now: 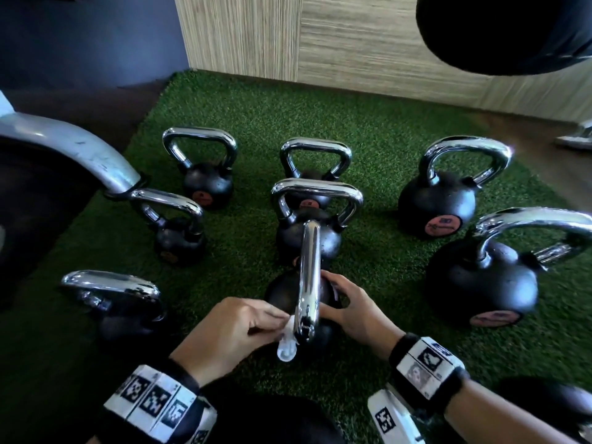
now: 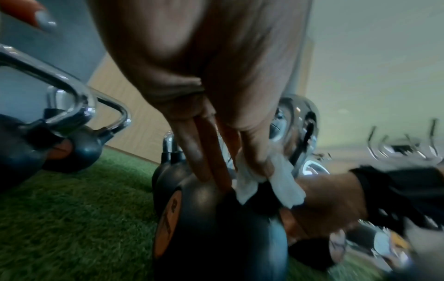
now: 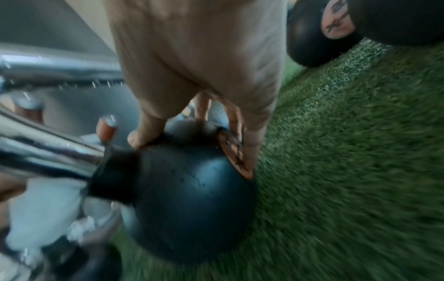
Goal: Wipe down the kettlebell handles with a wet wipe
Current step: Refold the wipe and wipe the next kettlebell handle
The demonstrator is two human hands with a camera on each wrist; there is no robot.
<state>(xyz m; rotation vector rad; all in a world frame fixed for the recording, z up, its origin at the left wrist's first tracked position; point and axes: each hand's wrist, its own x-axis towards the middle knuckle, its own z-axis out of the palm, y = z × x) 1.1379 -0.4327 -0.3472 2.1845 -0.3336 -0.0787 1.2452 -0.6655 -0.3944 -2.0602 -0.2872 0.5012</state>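
The nearest kettlebell (image 1: pixel 282 293) lies on green turf, its chrome handle (image 1: pixel 309 277) pointing away from me. My left hand (image 1: pixel 237 328) pinches a white wet wipe (image 1: pixel 286 346) against the near end of that handle. In the left wrist view the wipe (image 2: pixel 283 188) is bunched under the fingertips (image 2: pixel 257 161) beside the black ball (image 2: pixel 204 218). My right hand (image 1: pixel 349 302) grips the ball from the right. The right wrist view shows its thumb and fingers (image 3: pixel 250 144) spread over the ball (image 3: pixel 192 199), next to the handle (image 3: pixel 48 148).
Several other black kettlebells with chrome handles stand on the turf mat (image 1: pixel 368 129), one (image 1: pixel 309 232) just behind the held one. A grey machine leg (image 1: pixel 80 149) curves in at the left. A wood-panelled wall (image 1: pixel 352 43) closes the back, and a black bag (image 1: pixel 506 30) hangs top right.
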